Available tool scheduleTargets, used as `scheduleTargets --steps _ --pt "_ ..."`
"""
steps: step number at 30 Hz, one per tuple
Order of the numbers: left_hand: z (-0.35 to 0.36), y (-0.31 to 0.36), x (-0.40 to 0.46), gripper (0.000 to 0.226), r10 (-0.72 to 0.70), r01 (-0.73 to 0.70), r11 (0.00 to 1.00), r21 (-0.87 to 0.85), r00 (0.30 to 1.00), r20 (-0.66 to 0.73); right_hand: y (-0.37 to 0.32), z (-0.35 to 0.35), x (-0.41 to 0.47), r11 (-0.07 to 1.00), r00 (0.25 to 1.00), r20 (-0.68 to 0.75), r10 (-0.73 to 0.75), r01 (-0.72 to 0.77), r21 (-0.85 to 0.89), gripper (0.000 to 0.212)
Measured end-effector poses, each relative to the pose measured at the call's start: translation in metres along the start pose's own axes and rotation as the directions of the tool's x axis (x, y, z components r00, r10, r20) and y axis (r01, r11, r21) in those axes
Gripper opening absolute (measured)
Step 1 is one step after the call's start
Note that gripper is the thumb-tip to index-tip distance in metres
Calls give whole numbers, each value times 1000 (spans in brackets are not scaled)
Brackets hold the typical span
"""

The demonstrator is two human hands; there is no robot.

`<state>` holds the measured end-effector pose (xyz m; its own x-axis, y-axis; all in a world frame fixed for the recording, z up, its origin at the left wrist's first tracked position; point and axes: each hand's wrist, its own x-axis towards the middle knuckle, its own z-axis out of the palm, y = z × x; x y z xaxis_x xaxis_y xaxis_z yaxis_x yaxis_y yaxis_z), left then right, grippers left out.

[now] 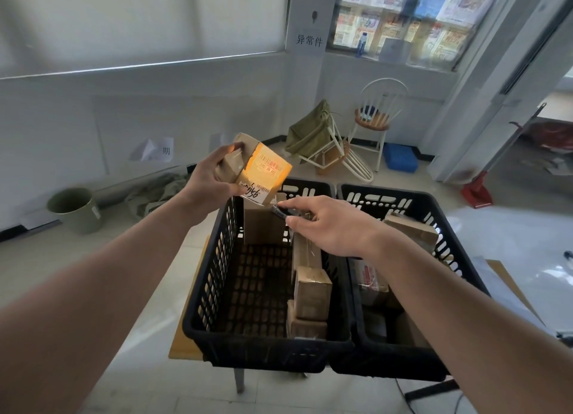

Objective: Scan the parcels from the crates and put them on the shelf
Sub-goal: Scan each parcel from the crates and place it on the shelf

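My left hand [207, 181] grips a small cardboard parcel [259, 168] above the far left corner of the left black crate [214, 289]. An orange glow lights the parcel's barcode label. My right hand [325, 224] holds a small dark scanner [280, 211] just below the parcel, its tip pointing at the label. Several brown parcels [311, 289] lie along the right side of the left crate. The right black crate [434, 209] holds more parcels [412, 230], partly hidden by my right forearm. The shelf is not in view.
Both crates sit on a small table [186, 336] with a grey leg. A green bin [76, 209] stands at the left wall. Behind are a tipped chair with a green bag [313, 137], an upright white chair [376, 119], a blue bin [400, 158] and a red dustpan [476, 192].
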<state>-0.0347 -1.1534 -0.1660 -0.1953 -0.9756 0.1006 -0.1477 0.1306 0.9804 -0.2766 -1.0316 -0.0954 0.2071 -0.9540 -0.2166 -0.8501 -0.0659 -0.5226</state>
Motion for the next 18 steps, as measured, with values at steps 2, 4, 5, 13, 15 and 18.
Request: scheduleTargets --steps 2,4,5,13,15,18 --pt "-2 0 1 86 -4 4 1000 1 1000 -4 0 -1 0 1000 1000 -5 -3 3 -3 43" --pt "-2 -1 1 88 -2 2 1000 5 1000 -18 -1 -3 2 1000 1000 -12 -11 11 0 44" --pt "-2 -1 2 89 2 -2 1000 5 1000 -30 -1 -3 2 1000 1000 -15 -15 15 -3 44" --pt "-5 -3 5 90 -5 5 1000 10 999 -35 0 2 7 1000 1000 -12 11 -11 -26 42" --pt "-4 -1 5 90 -12 12 1000 12 999 -41 1 3 8 1000 1000 -25 14 -14 -14 42" --pt "-4 6 4 89 -35 35 999 -5 999 -20 -1 4 10 999 997 -81 21 -19 32 43"
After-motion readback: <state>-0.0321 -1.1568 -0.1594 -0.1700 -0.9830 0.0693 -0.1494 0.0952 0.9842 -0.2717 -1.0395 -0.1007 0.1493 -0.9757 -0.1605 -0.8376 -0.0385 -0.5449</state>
